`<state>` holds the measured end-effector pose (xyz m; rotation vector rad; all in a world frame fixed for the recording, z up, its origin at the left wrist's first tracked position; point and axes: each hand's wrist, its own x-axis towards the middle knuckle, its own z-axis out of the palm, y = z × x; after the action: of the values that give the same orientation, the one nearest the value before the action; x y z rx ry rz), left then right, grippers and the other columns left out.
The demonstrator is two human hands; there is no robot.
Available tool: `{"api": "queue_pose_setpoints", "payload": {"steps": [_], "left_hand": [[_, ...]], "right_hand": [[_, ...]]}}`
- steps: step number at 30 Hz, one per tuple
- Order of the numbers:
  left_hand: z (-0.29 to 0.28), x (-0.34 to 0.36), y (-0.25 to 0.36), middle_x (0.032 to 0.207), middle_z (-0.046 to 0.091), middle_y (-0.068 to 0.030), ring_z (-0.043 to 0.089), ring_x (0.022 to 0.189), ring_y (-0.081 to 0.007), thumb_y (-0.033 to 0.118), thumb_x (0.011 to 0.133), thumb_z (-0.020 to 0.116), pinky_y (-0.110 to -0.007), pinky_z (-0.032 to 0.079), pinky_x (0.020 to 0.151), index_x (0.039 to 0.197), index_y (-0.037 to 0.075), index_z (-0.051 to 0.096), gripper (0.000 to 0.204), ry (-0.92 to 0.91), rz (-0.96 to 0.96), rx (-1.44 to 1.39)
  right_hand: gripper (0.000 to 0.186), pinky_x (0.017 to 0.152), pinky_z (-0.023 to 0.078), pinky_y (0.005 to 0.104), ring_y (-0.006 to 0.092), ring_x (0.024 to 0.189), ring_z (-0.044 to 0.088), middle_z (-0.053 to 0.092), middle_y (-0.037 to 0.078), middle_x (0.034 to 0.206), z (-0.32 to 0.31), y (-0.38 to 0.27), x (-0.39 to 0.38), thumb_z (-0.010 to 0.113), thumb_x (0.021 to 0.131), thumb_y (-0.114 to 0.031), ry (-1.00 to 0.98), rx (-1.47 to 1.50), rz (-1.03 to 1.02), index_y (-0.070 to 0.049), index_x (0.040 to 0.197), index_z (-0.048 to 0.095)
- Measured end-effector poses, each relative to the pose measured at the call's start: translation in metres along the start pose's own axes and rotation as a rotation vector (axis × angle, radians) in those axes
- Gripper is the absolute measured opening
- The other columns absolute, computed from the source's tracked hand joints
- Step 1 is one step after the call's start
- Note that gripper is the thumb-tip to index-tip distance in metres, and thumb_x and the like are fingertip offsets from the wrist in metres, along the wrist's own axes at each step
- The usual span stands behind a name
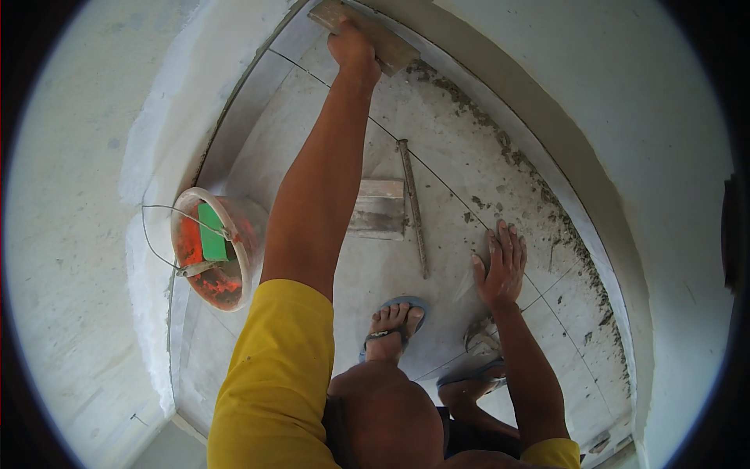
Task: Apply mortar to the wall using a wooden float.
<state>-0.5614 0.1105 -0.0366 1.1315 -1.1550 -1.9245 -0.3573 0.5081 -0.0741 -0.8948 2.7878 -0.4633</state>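
Patchily, crumbs [555, 205] strew tiled floor [453, 234] between right hand [503, 266] and wall [664, 156].

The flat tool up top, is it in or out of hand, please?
In hand: the left hand is closed on the flat tool.

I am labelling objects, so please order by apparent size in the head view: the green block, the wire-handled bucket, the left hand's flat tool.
1. Wire-handled bucket
2. Flat rectangular tool, partly covered by the left hand
3. Green block, inside the bucket
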Motion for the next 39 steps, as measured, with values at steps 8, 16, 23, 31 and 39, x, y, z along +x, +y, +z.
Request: {"api": "queue_pose_setpoints", "payload": {"steps": [8,16,23,31,39], "left_hand": [[0.008,0.007,0.003,0.124,0.054,-0.0194,0.057,0.107,-0.0323,0.030,0.095,0.048,-0.048,0.048,0.091,0.130,-0.007,0.042,0.051,0.007,-0.011,-0.039],[0.013,-0.004,0.011,0.124,0.054,-0.0182,0.058,0.107,-0.0319,0.030,0.095,0.047,-0.047,0.050,0.090,0.129,-0.006,0.043,0.050,-0.001,-0.004,0.023],[0.011,0.008,0.016,0.124,0.054,-0.0168,0.058,0.108,-0.0307,0.026,0.093,0.048,-0.048,0.051,0.089,0.128,-0.004,0.045,0.046,-0.062,-0.008,0.003],[0.014,0.010,0.019,0.124,0.056,-0.0153,0.059,0.108,-0.0304,0.026,0.093,0.049,-0.048,0.050,0.090,0.128,-0.002,0.046,0.045,-0.079,-0.030,0.016],[0.011,0.027,0.015,0.125,0.055,-0.0165,0.059,0.108,-0.0303,0.024,0.095,0.047,-0.047,0.051,0.091,0.128,-0.004,0.045,0.043,-0.127,-0.007,-0.005]], "right_hand": [[0.050,0.113,0.021,0.0519,0.0328,0.137,0.030,0.036,0.011,0.147,0.000,-0.001,0.001,0.056,0.088,-0.033,0.020,0.019,-0.014,-0.006,0.129,0.051],[0.049,0.114,0.020,0.0508,0.0315,0.138,0.029,0.035,0.009,0.148,-0.001,0.002,0.000,0.055,0.088,-0.034,0.003,0.000,0.004,-0.007,0.129,0.051],[0.047,0.112,0.023,0.0528,0.0339,0.136,0.032,0.038,0.012,0.146,-0.004,-0.002,0.002,0.057,0.088,-0.031,0.016,0.021,-0.012,-0.005,0.127,0.052],[0.048,0.113,0.021,0.0516,0.0320,0.137,0.030,0.035,0.010,0.148,-0.002,0.002,0.000,0.055,0.088,-0.033,0.020,0.019,-0.015,-0.007,0.128,0.051],[0.048,0.113,0.021,0.0520,0.0321,0.137,0.029,0.035,0.010,0.148,0.000,0.003,0.001,0.055,0.089,-0.033,0.002,0.013,-0.014,-0.007,0.129,0.051]]}}
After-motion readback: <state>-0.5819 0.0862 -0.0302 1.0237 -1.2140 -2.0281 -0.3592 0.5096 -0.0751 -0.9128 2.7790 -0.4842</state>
